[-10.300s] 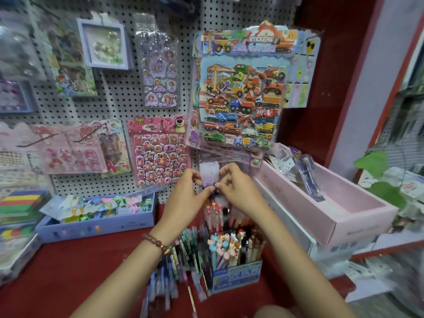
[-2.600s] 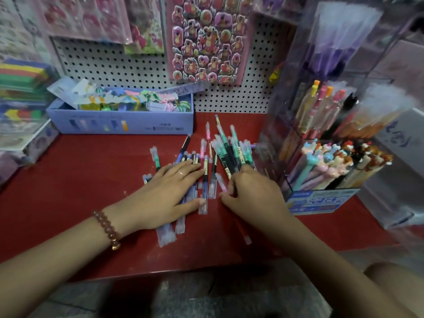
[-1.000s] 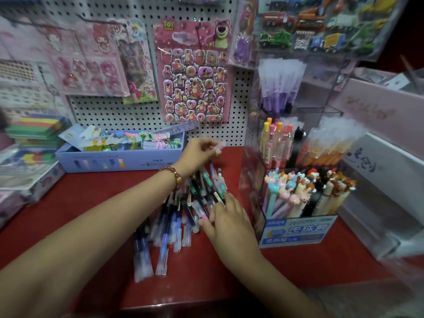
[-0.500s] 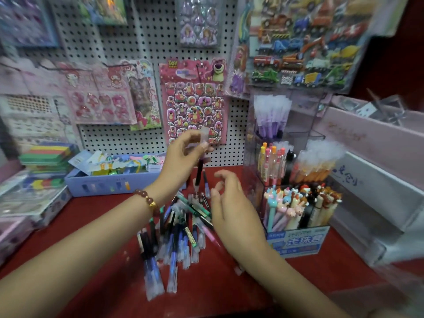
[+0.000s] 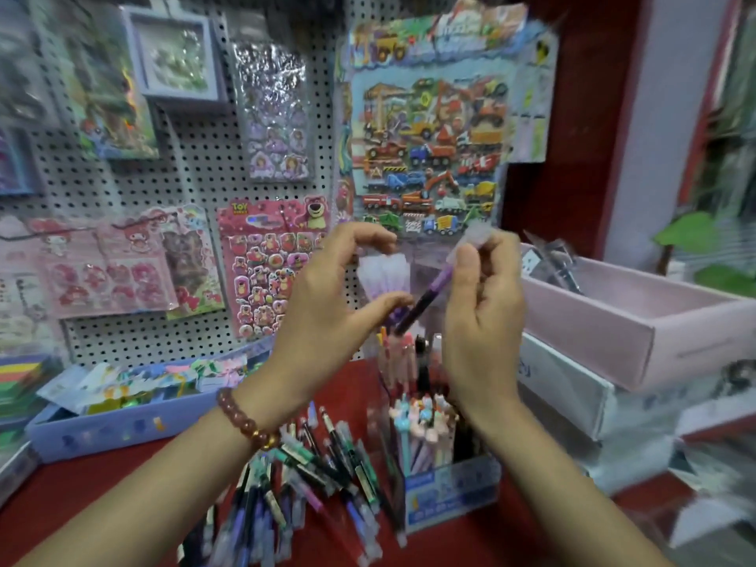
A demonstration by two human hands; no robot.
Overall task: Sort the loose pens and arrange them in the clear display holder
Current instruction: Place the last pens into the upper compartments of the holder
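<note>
One purple pen is heading for the clear holder.

Near the front edge of the red worktop [image 5: 82, 505] a pile of loose pens [image 5: 302, 484] is lying, too many and too blurry to count. Just right of it the one clear display holder [image 5: 450, 480] is standing, showing three rows of pens. Above it two hands are working. The right hand [image 5: 482, 308] is pinching one purple pen [image 5: 425, 298] near its top, fingers curled on it. The left hand [image 5: 327, 308] is curving wide open, holding nothing I can see, thumb just beside the pen's low end. I think this is the putting-in step. Next the pen needs tipping upright and sliding down among the purple pens [image 5: 382, 276] in the back row, without bumping them.
</note>
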